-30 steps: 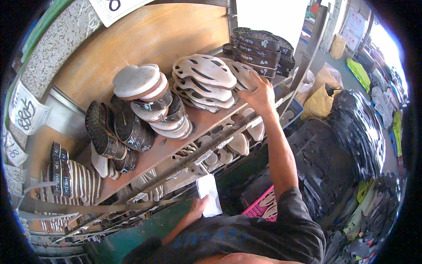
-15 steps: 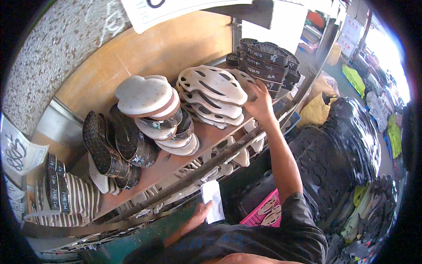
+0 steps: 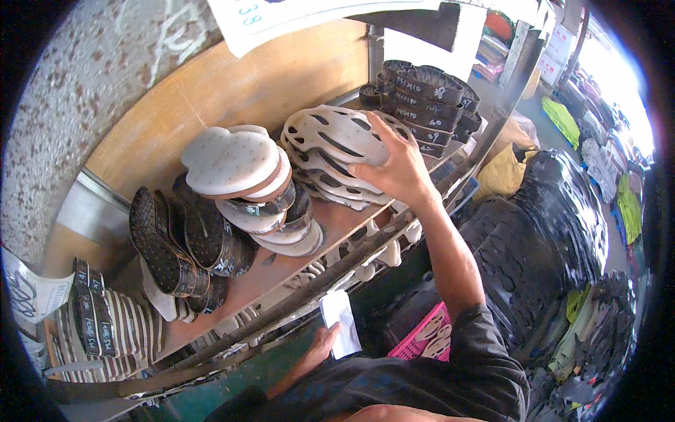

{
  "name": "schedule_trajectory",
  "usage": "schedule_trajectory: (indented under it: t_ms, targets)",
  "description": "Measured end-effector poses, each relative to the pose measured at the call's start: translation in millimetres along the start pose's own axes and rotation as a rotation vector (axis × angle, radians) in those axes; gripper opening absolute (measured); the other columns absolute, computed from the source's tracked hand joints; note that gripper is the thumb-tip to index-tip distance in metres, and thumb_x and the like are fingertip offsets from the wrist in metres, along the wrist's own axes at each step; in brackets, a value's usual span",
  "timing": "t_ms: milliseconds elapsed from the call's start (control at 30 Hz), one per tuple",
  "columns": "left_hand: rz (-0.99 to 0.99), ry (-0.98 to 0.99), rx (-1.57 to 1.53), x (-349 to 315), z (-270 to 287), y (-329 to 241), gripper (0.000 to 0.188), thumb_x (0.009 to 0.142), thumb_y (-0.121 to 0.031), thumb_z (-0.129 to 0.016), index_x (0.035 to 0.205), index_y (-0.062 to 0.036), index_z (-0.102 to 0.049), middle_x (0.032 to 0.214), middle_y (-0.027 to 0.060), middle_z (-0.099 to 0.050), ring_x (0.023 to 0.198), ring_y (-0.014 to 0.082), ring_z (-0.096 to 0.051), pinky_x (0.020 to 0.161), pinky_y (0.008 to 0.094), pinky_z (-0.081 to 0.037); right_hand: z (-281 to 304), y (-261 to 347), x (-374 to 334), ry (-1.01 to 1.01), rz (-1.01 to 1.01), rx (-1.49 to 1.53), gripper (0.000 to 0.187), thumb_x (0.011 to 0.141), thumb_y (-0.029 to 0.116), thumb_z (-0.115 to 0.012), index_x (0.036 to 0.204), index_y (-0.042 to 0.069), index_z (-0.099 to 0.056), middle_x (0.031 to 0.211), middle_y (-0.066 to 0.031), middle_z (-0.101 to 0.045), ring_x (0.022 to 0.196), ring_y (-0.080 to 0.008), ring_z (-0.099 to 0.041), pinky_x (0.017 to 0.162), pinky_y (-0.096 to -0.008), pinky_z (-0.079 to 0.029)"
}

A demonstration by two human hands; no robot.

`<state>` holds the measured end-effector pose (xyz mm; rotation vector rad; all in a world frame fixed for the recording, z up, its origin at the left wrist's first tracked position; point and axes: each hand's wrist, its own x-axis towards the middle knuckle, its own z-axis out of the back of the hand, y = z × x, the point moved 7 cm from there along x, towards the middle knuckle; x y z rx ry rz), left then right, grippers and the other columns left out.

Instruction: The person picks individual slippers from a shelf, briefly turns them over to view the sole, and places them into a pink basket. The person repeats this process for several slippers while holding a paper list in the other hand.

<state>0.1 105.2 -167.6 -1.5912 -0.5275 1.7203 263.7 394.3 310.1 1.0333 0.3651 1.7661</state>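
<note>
My right hand [image 3: 399, 163] rests on the near end of a stack of off-white, sole-shaped pieces with long slots [image 3: 330, 133]. Its thumb and fingers are spread over the top piece, and part of the stack is hidden beneath it. Low in front of my body, my left hand [image 3: 325, 340] pinches a small white sheet or pad of paper [image 3: 342, 323]. To the left of the slotted stack stands a pile of white, dotted sole-shaped blocks [image 3: 228, 163]. Behind my right hand, dark curved metal bands [image 3: 425, 105] with white markings are piled up.
More dark sole-shaped forms [image 3: 158, 239] and striped stacked ones [image 3: 126, 316] fill the shelf's left. A metal bar [image 3: 330, 267] runs along its front edge. Below are a pink basket [image 3: 415, 337] and large black bundles [image 3: 555, 211]; a yellow bag [image 3: 503, 172] lies beyond.
My right hand has moved left, from beside the dark metal bands onto the slotted stack, and its fingers have spread. My left hand keeps the paper in nearly the same place.
</note>
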Motion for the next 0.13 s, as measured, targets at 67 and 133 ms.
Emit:
schedule_trajectory:
  t_ms: [67, 133]
  targets:
    - [0.031, -0.018, -0.015, 3, 0, 10, 0.047, 0.093, -0.046, -0.071, 0.100, 0.0003, -0.075, 0.080, 0.0039, -0.068, 0.073, 0.0158, -0.058, 0.066, 0.0384, -0.046, -2, -1, -1, -0.046, -0.009, -0.038, 0.096, 0.072, 0.038, -0.083, 0.154, 0.006, -0.045, 0.146, -0.0241, -0.056, 0.137, -0.0380, -0.052, 0.113, -0.0445, -0.043]
    - [0.046, -0.025, -0.023, 10, 2, 20, 0.047, 0.093, -0.046, -0.071, 0.101, 0.0003, -0.075, 0.081, 0.0049, -0.069, 0.074, 0.0162, -0.059, 0.066, 0.0385, -0.046, 1, 5, -2, -0.058, 0.076, -0.043, 0.094, 0.074, 0.028, -0.086, 0.155, 0.006, -0.044, 0.150, -0.0232, -0.054, 0.144, -0.0355, -0.047, 0.117, -0.0407, -0.039]
